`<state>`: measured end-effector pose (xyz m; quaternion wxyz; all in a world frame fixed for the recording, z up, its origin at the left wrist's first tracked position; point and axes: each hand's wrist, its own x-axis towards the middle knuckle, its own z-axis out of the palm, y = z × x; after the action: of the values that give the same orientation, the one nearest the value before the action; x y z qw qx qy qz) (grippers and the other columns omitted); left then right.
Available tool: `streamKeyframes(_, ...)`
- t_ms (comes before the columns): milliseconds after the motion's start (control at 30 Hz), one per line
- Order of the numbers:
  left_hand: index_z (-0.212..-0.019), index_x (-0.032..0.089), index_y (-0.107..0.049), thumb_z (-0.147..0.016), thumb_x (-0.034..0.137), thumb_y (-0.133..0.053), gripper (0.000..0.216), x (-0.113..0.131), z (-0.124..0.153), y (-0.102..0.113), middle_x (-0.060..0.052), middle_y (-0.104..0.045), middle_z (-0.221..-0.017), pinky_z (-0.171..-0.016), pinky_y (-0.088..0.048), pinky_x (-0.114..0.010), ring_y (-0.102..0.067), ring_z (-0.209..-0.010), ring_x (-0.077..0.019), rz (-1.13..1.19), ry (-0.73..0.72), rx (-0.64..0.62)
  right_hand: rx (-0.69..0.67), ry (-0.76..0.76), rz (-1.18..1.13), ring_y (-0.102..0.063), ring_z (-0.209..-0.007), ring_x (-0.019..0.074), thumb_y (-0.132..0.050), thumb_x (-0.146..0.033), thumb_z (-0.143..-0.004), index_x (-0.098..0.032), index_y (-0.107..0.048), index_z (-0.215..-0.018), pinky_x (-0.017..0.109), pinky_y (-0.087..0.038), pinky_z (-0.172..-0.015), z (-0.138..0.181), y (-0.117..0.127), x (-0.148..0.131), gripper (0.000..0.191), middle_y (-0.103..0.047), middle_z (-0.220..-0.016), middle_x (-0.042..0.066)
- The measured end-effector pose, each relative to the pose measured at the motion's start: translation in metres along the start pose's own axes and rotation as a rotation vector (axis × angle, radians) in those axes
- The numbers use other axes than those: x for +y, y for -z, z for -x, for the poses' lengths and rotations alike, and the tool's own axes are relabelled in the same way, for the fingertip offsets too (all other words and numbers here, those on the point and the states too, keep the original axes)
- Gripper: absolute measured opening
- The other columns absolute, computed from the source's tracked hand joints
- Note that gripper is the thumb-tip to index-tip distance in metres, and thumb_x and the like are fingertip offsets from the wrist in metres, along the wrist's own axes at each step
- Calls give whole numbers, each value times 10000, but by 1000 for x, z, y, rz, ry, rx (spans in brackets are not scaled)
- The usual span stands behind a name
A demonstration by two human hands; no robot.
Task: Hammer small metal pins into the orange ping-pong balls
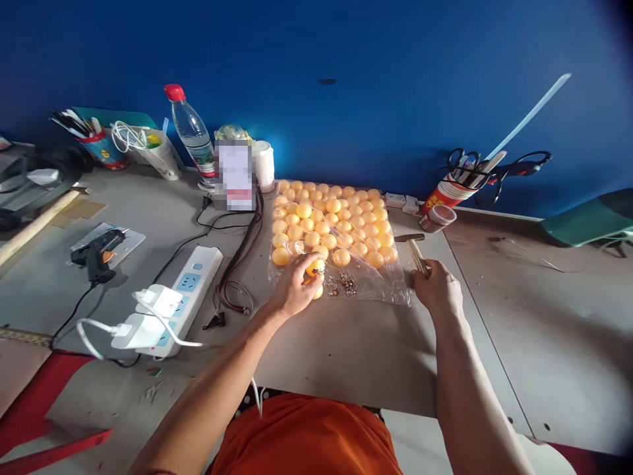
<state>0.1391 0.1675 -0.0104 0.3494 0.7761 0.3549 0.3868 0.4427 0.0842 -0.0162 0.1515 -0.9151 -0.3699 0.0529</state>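
My left hand (295, 284) is closed around an orange ping-pong ball (315, 265) that has a dark mark on its side. Another orange ball (318, 291) lies just under those fingers. Behind them is a clear plastic bag (390, 290) with rows of many orange ping-pong balls in or on it. Small shiny metal bits (347, 283) sit in a pile at the bag's near edge, right of my left hand. My right hand (438, 287) is wrapped round the wooden handle of a small hammer (418, 256), whose dark head points away from me.
To the left are a white power strip (205, 260) with chargers, a black glue gun (96, 254), cables, and a tall plastic bottle (195, 135). Cups of tools stand along the blue wall, one a red cup (448, 192) beside a small brown jar (438, 218).
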Motion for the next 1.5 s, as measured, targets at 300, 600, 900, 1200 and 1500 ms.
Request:
streamKeyframes(300, -1114, 186, -624, -831, 171, -569, 288, 4, 0, 3, -69, -697, -1084, -915, -506, -319, -641, -982, -199, 49, 27, -29, 81, 68, 3, -596, -989, 315, -557, -327, -825, -160, -666, -1206, 460, -463, -845, -1, -8, 6, 431, -665, -1081, 179)
streamKeyframes(600, -1147, 182, -593, -873, 248, -591, 282, 2, 0, 2, -99, -683, -1197, -992, -500, -361, -646, -1092, -222, 78, 62, -7, 8, 759, -635, -621, -733, 164, -536, -228, -920, -208, -697, -990, 304, -518, -688, 59, 10, -51, 177, -664, -846, 41)
streamKeyframes(900, -1165, 184, -601, -861, 208, -618, 305, 2, 0, 0, -103, -694, -1195, -1013, -501, -384, -646, -1117, -240, -24, 3, -18, -124, 956, -430, -628, -825, 198, -472, -145, -944, -190, -701, -1016, 326, -527, -727, 72, -21, -69, 245, -642, -902, 87)
streamKeyframes(1200, -1224, 194, -600, -850, 158, -626, 376, 1, 1, -2, -98, -691, -1227, -1037, -489, -394, -632, -1150, -240, -13, 17, -78, -97, 876, -253, -603, -778, 212, -468, -194, -947, -184, -697, -907, 327, -485, -711, 77, -28, -77, 232, -620, -811, 76)
streamKeyframes(1500, -1227, 202, -609, -838, 181, -646, 391, -1, 1, -3, -99, -682, -1254, -1050, -479, -401, -630, -1167, -251, 16, 55, -72, -30, 836, -237, -604, -777, 202, -468, -205, -930, -202, -688, -931, 306, -480, -698, 78, -31, -79, 219, -639, -842, 75)
